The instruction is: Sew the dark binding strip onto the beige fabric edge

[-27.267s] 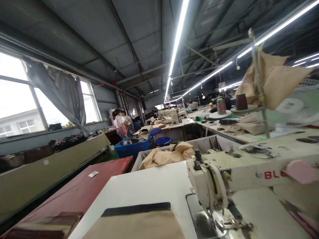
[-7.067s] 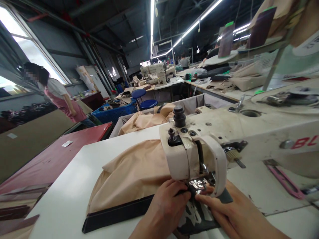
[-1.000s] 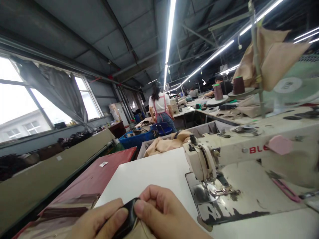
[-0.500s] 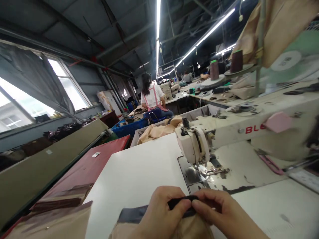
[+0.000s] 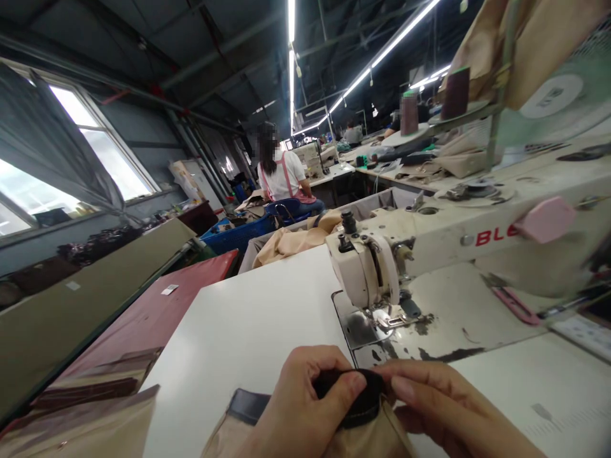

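Observation:
My left hand [image 5: 300,407] and my right hand [image 5: 443,410] meet at the bottom of the view, both pinching the folded black trim [image 5: 356,394] on a tan fabric piece [image 5: 372,439]. The fabric lies on the white sewing table [image 5: 258,324], just in front of the cream sewing machine [image 5: 429,248]. The machine's presser foot [image 5: 394,318] stands bare above the metal plate, a short way beyond my fingers.
A dark red table [image 5: 157,318] with stacked brown pieces [image 5: 90,388] lies to the left. A bin of tan fabric [image 5: 296,238] sits behind the table. A person in a pink apron [image 5: 281,178] sits further back. Thread cones [image 5: 456,92] stand on the right.
My view has tilted down and right. Both hands have kept their pinch on the black trim and drawn it slightly nearer the machine. The person in the apron has sat down.

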